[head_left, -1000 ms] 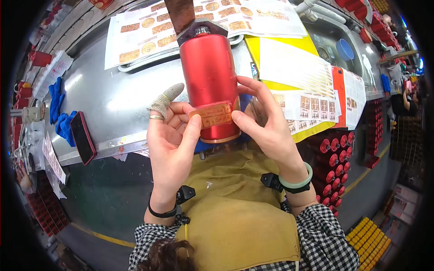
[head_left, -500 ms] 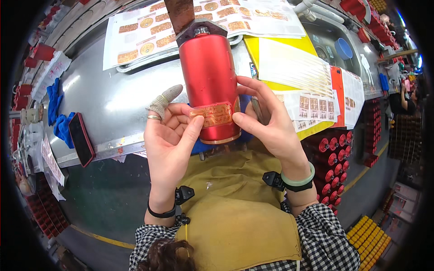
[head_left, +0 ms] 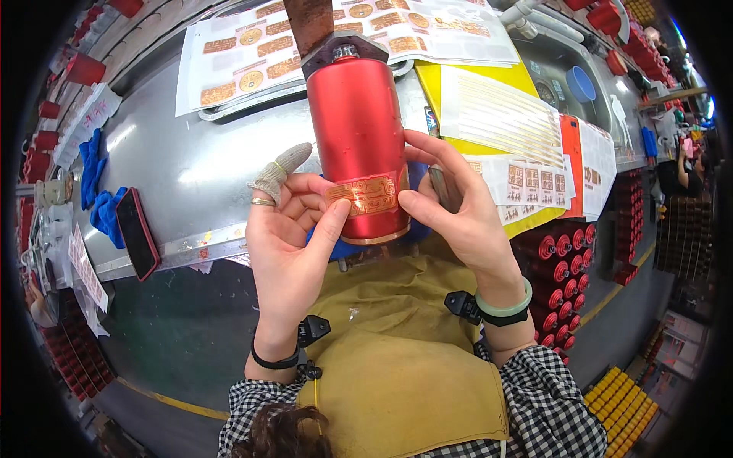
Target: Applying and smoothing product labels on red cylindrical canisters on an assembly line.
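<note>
a red bottle sits with its neck at a dark metal bracket, its body angled toward the person over the near edge of the surface. a gold label already lies across the lower part of its side, fairly level with the base. the left hand pinches the label's left end between thumb and forefinger, its other fingers loosely curled; the right hand has its thumb by the right end and its forefinger against the bottle's side, but i cannot tell whether these grip or merely rest. placement looks mostly done; pressing the ends flat seems left, though adhesion cannot be judged. more gold pieces remain on the printed sheets beyond.
</note>
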Demonstrator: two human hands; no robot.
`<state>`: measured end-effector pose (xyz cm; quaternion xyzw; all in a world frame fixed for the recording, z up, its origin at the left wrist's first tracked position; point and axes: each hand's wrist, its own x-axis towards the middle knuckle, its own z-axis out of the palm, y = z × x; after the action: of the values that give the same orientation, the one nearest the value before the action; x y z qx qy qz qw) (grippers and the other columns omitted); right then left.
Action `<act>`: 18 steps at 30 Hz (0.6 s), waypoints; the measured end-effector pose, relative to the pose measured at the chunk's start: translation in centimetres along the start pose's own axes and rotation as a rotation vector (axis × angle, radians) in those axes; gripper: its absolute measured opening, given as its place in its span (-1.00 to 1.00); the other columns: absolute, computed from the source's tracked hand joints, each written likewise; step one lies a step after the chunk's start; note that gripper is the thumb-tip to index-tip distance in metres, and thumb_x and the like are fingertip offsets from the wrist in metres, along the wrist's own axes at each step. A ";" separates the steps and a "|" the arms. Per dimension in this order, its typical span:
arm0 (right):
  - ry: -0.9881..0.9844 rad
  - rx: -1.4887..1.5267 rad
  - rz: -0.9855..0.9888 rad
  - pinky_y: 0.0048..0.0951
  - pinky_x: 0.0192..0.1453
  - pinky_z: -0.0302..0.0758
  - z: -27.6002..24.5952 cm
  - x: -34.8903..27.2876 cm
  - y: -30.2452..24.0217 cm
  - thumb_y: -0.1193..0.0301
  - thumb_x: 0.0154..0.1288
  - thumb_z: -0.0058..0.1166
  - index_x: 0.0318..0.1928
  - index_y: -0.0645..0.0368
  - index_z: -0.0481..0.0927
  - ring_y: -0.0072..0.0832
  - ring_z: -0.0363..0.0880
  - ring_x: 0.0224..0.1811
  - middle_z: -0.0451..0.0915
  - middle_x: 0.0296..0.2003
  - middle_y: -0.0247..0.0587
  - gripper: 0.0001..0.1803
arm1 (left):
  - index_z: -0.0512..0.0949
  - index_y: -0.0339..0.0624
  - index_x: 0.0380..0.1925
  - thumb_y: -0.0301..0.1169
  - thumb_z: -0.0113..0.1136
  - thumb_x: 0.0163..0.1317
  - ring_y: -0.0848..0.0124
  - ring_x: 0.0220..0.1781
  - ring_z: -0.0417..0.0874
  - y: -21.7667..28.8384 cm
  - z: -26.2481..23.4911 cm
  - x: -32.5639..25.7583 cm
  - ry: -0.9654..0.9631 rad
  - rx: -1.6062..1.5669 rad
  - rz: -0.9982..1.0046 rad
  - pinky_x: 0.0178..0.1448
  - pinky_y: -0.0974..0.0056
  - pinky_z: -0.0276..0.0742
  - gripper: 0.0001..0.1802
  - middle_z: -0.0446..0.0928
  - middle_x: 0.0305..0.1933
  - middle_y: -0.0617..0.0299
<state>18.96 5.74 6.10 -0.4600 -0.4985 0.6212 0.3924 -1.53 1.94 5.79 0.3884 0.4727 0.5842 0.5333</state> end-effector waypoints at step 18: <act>0.034 0.012 0.005 -0.71 -0.20 0.31 0.3 0.2 -0.1 0.49 0.41 0.32 0.44 0.26 0.40 -0.83 0.31 -0.27 0.55 0.13 -0.30 -0.36 | 0.28 -0.38 0.43 -0.75 0.26 0.35 0.50 0.02 0.61 -0.2 0.1 0.0 -0.002 -0.007 0.023 0.16 0.38 0.60 -0.33 0.53 0.04 0.16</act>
<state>18.64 5.91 6.18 -0.4695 -0.4867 0.6174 0.4019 -1.37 1.93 5.63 0.3925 0.4656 0.5916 0.5283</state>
